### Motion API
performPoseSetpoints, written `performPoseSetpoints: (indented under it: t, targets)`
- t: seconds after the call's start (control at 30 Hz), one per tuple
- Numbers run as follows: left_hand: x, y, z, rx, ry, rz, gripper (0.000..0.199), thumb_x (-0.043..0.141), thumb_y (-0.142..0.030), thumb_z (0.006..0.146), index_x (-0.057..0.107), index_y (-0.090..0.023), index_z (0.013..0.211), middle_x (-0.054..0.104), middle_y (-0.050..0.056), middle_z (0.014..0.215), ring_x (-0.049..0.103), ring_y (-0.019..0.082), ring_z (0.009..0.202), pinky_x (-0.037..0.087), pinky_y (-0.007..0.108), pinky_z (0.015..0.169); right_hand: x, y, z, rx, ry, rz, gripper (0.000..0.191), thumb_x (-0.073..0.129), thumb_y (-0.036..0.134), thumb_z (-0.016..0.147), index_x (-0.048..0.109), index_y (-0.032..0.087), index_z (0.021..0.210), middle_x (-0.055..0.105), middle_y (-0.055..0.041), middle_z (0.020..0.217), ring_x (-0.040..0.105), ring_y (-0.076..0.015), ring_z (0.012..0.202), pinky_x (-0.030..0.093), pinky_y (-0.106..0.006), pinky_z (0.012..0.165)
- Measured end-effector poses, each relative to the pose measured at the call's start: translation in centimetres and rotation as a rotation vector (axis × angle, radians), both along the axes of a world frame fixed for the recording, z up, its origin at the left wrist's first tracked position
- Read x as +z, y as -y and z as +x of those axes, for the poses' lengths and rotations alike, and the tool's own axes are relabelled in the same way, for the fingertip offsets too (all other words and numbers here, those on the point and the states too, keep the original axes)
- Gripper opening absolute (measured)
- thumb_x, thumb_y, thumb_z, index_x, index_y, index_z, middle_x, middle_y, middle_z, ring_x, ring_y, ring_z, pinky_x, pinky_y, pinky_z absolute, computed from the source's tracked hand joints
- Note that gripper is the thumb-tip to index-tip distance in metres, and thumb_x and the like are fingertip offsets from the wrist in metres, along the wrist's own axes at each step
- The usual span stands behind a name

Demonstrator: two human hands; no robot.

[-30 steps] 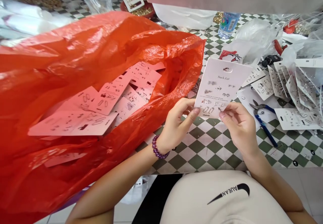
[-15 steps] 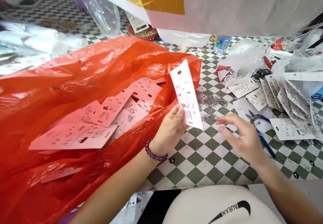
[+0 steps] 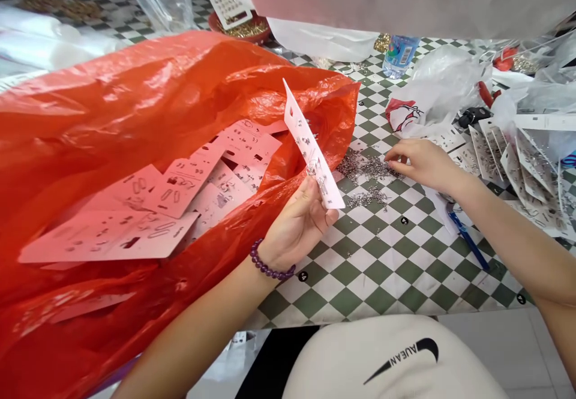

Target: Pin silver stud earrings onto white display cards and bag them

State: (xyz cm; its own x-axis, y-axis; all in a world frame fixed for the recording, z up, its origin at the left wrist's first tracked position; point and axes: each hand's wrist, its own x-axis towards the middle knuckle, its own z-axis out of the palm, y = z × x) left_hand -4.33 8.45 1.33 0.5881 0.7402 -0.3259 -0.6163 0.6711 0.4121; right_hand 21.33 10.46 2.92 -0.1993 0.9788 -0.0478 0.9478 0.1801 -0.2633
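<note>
A long white earring card (image 3: 311, 147) stands tilted in the left hand (image 3: 294, 225), over the near edge of a big orange plastic bag (image 3: 112, 99). The fingers and thumb press together and pinch the low end of the card. Small silver earrings sit on the card. A purple bead bracelet (image 3: 270, 261) goes around the left wrist.

The right hand (image 3: 423, 165) reaches out over the table. Its fingers are close together, and the tips touch a pile of tiny silver earring bits (image 3: 364, 168). You cannot tell if they hold any.

More earring cards (image 3: 189, 189) lie inside the bag. Other cards (image 3: 526, 171) lie in a heap to the right, on the green and white checked table (image 3: 382, 273). Blue-handled pliers (image 3: 465, 237) lie just past the right arm.
</note>
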Motion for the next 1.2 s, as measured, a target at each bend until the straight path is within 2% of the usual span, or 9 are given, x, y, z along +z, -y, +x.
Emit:
performPoseSetpoints:
  t: [0.13,0.37,0.5,0.67,0.8,0.87,1.03,1.1,1.2]
  targets:
    - [0.7,0.2,0.1,0.012,-0.047,-0.029,0.022,0.045,-0.018,0.093,0.067,-0.024,0.093,0.066,-0.002,0.093,0.057,0.002,0.062,0.047,0.01,0.051,-0.4,-0.8,-1.5,0.026,0.084,-0.003,0.018,0.051,0.021,0.087,0.069,0.021,0.091,0.065,-0.003,0.091,0.059,-0.0182,0.084,0.035,-0.028,0.055]
    - [1.0,0.2,0.3,0.032,-0.065,-0.077,0.029,0.038,-0.018,0.096,0.066,-0.023,0.097,0.065,-0.001,0.095,0.055,0.002,0.06,0.045,0.011,0.049,-0.6,-1.5,-2.8,0.109,0.278,-0.038,0.021,0.052,0.021,0.087,0.071,0.025,0.095,0.063,-0.0031,0.091,0.056,-0.0159,0.077,0.024,-0.027,0.048]
    - [1.0,0.3,0.3,0.037,-0.046,-0.076,0.028,0.039,-0.018,0.095,0.067,-0.023,0.095,0.065,-0.001,0.091,0.056,0.003,0.06,0.046,0.012,0.05,-0.5,-1.3,-2.9,0.134,0.358,-0.032,0.021,0.049,0.023,0.089,0.07,0.024,0.093,0.062,-0.0037,0.089,0.056,-0.0164,0.076,0.021,-0.027,0.047]
    - [0.9,0.3,0.3,0.026,-0.015,-0.104,0.025,0.044,-0.016,0.093,0.066,-0.021,0.085,0.063,-0.003,0.083,0.056,0.003,0.059,0.047,0.013,0.05,-0.3,-1.0,-3.8,0.145,0.453,-0.038,0.022,0.044,0.017,0.09,0.066,0.017,0.09,0.063,-0.0071,0.093,0.058,-0.0191,0.082,0.018,-0.03,0.047]
    - [0.6,0.5,0.3,0.012,0.018,-0.11,0.017,0.053,-0.011,0.087,0.065,-0.021,0.093,0.06,-0.004,0.076,0.056,0.005,0.06,0.046,0.013,0.05,-0.6,-1.0,-4.2,0.13,0.483,-0.053,0.02,0.043,0.016,0.09,0.063,0.013,0.09,0.064,-0.01,0.094,0.058,-0.0203,0.081,0.019,-0.03,0.048]
    - [0.5,0.5,0.2,-0.008,0.057,-0.107,0.021,0.059,-0.008,0.081,0.064,-0.02,0.098,0.057,-0.004,0.071,0.056,0.005,0.06,0.047,0.014,0.051,-0.9,-1.1,-4.1,0.132,0.488,-0.033,0.02,0.042,0.018,0.09,0.062,0.012,0.091,0.063,-0.0114,0.093,0.058,-0.0209,0.081,0.02,-0.03,0.049]
    - [0.3,0.6,0.2,-0.036,0.091,-0.114,0.029,0.066,-0.006,0.073,0.063,-0.019,0.098,0.054,-0.005,0.071,0.054,0.006,0.06,0.046,0.015,0.05,-0.8,-1.0,-3.2,0.104,0.324,-0.044,0.016,0.042,0.021,0.088,0.056,0.015,0.084,0.06,-0.0087,0.09,0.053,-0.0192,0.076,0.024,-0.03,0.052]
    - [0.3,0.6,0.3,-0.042,0.092,-0.12,0.028,0.068,-0.007,0.072,0.063,-0.018,0.097,0.053,-0.005,0.07,0.053,0.006,0.059,0.045,0.015,0.05,-0.2,-0.6,-3.2,0.052,0.124,-0.058,0.013,0.041,0.02,0.086,0.052,0.017,0.08,0.057,-0.0062,0.087,0.05,-0.0171,0.073,0.029,-0.029,0.055]
    - [0.2,0.8,0.3,-0.092,0.075,-0.133,0.03,0.069,-0.01,0.072,0.063,-0.019,0.101,0.052,-0.005,0.069,0.052,0.006,0.059,0.047,0.016,0.052,1.3,0.9,-4.1,0.015,-0.306,-0.117,0.012,0.04,0.021,0.087,0.048,0.018,0.078,0.053,-0.0021,0.079,0.046,-0.0136,0.068,0.035,-0.028,0.061]
